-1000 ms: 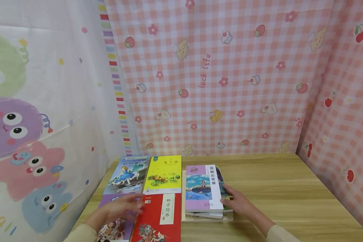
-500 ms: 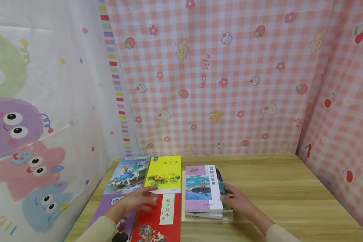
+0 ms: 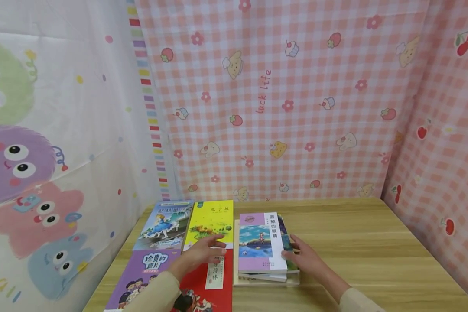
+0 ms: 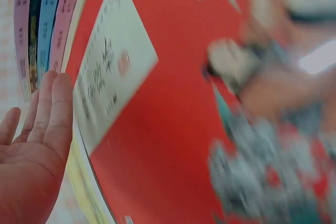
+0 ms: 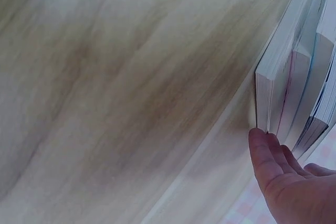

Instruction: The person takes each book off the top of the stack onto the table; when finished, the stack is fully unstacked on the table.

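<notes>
On the table's middle stands a stack of several books, topped by a lilac-and-white paperback [image 3: 255, 245] with a seaside picture. My right hand [image 3: 310, 262] is at the stack's right side; the right wrist view shows its straight fingers [image 5: 262, 150] against the page edges [image 5: 281, 85]. My left hand [image 3: 200, 258] hovers over the red book [image 3: 226, 286], partly covering its white title panel. In the left wrist view its fingers [image 4: 55, 103] are straight, palm facing the camera, tips overlapping the stack's coloured spines [image 4: 47, 24]. It holds nothing.
Left of the stack, a yellow book [image 3: 220, 221], a blue book [image 3: 160, 227] and a purple book [image 3: 138, 271] lie flat with the red one in a block. Pink checked cloth [image 3: 316, 130] hangs behind the wooden table [image 3: 347, 234]; a white printed cloth [image 3: 101, 182] hangs at left.
My left hand has moved right, from over the purple and red books' shared edge toward the stack, uncovering the purple cover's title. The right hand stays at the stack's side, nearly still.
</notes>
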### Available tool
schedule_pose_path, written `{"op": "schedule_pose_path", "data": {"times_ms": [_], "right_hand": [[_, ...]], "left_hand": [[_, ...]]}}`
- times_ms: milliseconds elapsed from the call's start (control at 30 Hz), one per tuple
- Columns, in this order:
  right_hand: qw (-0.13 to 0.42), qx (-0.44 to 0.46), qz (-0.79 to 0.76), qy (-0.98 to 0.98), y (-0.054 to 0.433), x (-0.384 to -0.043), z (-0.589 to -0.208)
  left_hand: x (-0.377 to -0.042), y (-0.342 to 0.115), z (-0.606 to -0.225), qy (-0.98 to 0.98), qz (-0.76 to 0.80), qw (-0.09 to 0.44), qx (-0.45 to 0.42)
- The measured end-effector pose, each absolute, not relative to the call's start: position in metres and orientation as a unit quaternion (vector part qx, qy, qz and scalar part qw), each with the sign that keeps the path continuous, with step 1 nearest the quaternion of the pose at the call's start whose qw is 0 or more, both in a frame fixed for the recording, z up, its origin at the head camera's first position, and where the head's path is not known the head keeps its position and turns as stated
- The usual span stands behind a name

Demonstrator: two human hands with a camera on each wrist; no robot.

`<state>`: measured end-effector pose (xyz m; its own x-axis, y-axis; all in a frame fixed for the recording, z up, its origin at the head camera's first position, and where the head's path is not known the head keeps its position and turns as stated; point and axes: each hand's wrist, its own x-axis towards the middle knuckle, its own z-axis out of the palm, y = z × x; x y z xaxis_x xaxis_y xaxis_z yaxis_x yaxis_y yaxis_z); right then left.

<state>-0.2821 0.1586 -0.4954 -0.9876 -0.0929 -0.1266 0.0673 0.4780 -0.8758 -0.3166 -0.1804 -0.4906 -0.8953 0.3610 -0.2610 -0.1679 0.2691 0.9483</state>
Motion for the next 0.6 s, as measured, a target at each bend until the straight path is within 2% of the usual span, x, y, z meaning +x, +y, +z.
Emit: {"op": "schedule_pose_path", "data": {"times_ms": [267,600], "right_hand": [[0.083,0.0,-0.517,0.852,0.157,-0.281,-0.495],[0.086,-0.001,-0.521,0.849,0.158,-0.281,-0.496]], "left_hand": [[-0.323,-0.153,-0.499,0.769,0.603,0.204,0.065],[-0.325,-0.143,-0.506,0.763,0.61,0.206,0.063]]}}
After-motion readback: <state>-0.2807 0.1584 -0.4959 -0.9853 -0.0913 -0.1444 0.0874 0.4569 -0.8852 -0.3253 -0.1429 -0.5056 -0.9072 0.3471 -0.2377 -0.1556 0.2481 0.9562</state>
